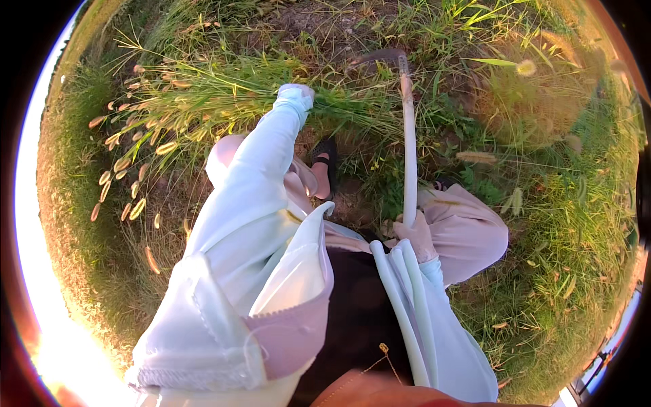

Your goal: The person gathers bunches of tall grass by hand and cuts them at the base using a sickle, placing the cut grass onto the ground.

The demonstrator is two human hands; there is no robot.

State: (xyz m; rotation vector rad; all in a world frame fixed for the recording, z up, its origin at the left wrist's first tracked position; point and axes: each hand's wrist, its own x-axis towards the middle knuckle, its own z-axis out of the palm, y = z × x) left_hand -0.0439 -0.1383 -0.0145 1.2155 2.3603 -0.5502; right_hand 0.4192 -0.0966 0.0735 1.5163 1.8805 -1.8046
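Observation:
My left hand [296, 91] reaches forward and is closed around a thick bundle of foxtail grass [213, 104]. Its seed heads fan out to the left, and the stems run on to the right of the fist. Most of the fingers are hidden by the back of the hand and the sleeve. By my right knee, my right hand [418, 238] grips the lower end of a sickle's long pale handle [410, 163]. The curved sickle blade [379, 55] lies at the far end, pointing left, above and beyond the bundled stems.
Standing grass [569, 213] with seed heads grows thickly on the right. Cut-looking stems and bare soil [330, 23] lie ahead. My dark shoe [325, 157] is just below the bundle, and my bent right knee [473, 234] is beside the handle. Strong sunlight glares at lower left.

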